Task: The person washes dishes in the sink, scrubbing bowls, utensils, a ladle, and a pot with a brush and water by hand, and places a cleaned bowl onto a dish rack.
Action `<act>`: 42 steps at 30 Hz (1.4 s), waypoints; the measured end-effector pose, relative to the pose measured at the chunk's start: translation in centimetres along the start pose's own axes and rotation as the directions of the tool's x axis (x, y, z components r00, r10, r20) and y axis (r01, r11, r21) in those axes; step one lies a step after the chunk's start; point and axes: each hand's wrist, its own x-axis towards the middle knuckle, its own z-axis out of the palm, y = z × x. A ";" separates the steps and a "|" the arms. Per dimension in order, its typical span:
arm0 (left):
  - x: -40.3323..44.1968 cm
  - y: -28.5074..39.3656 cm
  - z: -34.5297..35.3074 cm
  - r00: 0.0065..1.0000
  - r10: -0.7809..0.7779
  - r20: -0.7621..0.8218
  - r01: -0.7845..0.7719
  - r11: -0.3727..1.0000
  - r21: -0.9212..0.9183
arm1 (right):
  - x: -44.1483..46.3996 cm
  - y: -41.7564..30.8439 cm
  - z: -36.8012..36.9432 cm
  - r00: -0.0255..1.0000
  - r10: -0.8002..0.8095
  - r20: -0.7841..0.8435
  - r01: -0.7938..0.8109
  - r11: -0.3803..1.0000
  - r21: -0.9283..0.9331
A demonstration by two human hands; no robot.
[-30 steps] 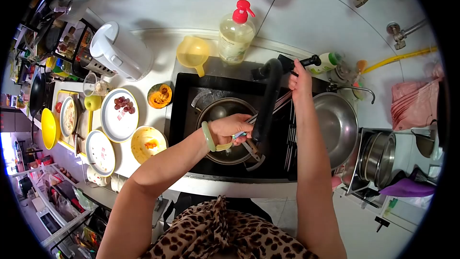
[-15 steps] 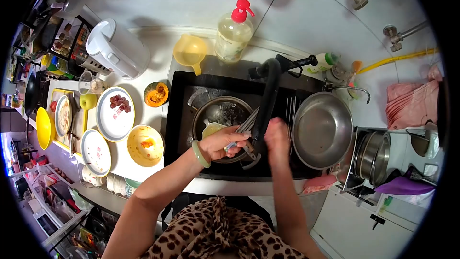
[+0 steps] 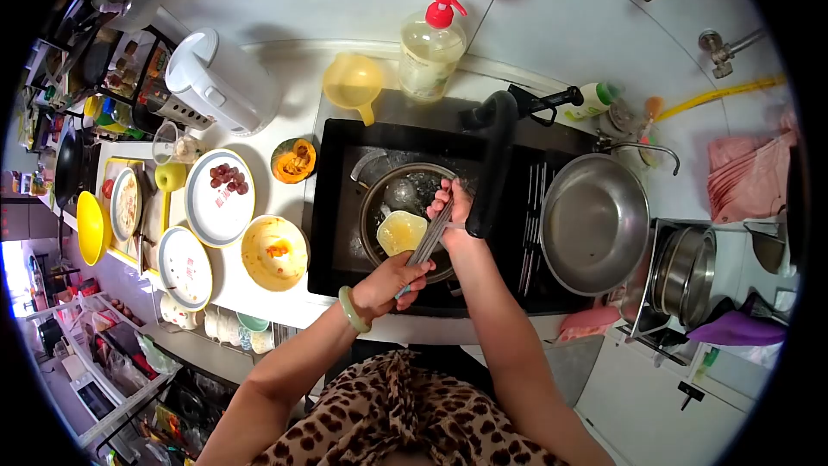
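Note:
A bundle of thin metal chopsticks point(image 3: 429, 243) slants across the black sink point(image 3: 332, 250). My left hand point(image 3: 390, 286), with a pale green bangle at its wrist, is closed around their lower end. The fingers of my right hand point(image 3: 454, 207) are wrapped round the upper end, just left of the black faucet point(image 3: 494, 164). Behind the chopsticks, a metal pot point(image 3: 366, 217) stands in the sink. Inside it are a small yellow bowl point(image 3: 402, 231), a metal ladle or spoon point(image 3: 400, 193) and water.
Right of the faucet sits a large steel basin point(image 3: 593, 229). A soap pump bottle point(image 3: 431, 56) and a yellow strainer-like scoop point(image 3: 353, 82) stand behind the sink. To the left are a stained bowl point(image 3: 274, 272), a cut pumpkin point(image 3: 294, 161), a grape plate point(image 3: 207, 217) and a white kettle point(image 3: 220, 86).
My right hand has moved left from beside the faucet onto the upper end of the chopsticks. My left hand has shifted slightly down, and the chopsticks now point more upright.

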 end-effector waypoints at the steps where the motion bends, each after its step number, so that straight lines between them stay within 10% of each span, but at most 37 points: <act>1: 0.0 -0.2 -0.3 1.000 0.010 -0.012 -0.010 1.000 -0.003 | -1.1 1.1 0.7 1.000 0.013 -0.025 -0.014 0.999 -0.038; 7: 0.2 -0.8 -2.2 0.999 0.028 -0.039 -0.028 0.999 -0.016 | -5.0 2.9 4.4 0.940 0.198 -0.277 -0.275 0.921 -0.275; 13: -0.5 -0.7 -1.8 0.999 -0.012 0.048 0.016 0.997 -0.075 | -2.1 2.5 2.4 1.000 -0.029 0.002 0.029 1.000 0.008; 14: -0.1 -0.7 -2.7 0.997 0.002 0.074 0.008 0.991 -0.134 | -5.8 2.6 6.3 0.966 0.025 -0.258 -0.109 0.943 -0.315; 20: 1.1 -0.8 -4.7 0.948 0.055 0.314 0.031 0.964 -0.265 | -3.8 -1.3 3.3 0.973 0.203 0.107 -0.193 0.977 -0.093; 26: 2.4 -0.3 -1.8 0.977 0.182 0.110 -0.191 0.978 0.081 | -4.5 -4.0 7.0 0.999 -0.020 0.041 0.039 0.840 -0.542; 31: 3.1 0.3 -1.5 0.953 0.300 -0.029 -0.233 0.796 0.558 | -4.1 -2.8 5.9 0.964 -0.238 -0.118 0.140 0.832 -0.537; 37: 2.4 1.1 -0.9 0.992 0.096 -0.085 -0.082 0.984 0.156 | -7.3 1.9 4.5 0.981 0.163 -0.106 -0.194 0.854 -0.482; 42: 1.0 -1.3 -0.6 0.997 -0.040 -0.059 0.044 0.997 0.061 | -2.1 -2.4 2.0 0.986 -0.081 -0.149 0.040 0.965 -0.260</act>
